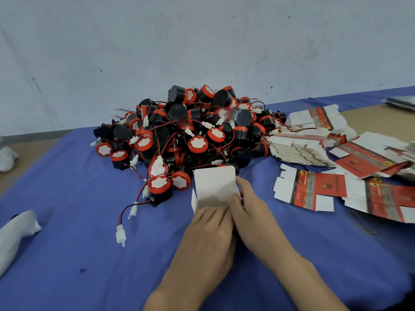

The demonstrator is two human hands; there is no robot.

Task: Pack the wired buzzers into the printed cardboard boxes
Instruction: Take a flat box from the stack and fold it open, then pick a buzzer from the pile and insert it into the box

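You have a half-folded box [214, 188] upright on the blue cloth [89, 254], its plain white inside toward you, just in front of the heap of buzzers [186, 133]. Your left hand [211, 227] grips its lower edge while the fingers of your right hand [248, 205] press against its right side, the two hands touching. One buzzer [160, 188] lies just left of the box, and the flat printed boxes [314, 194] are spread to the right.
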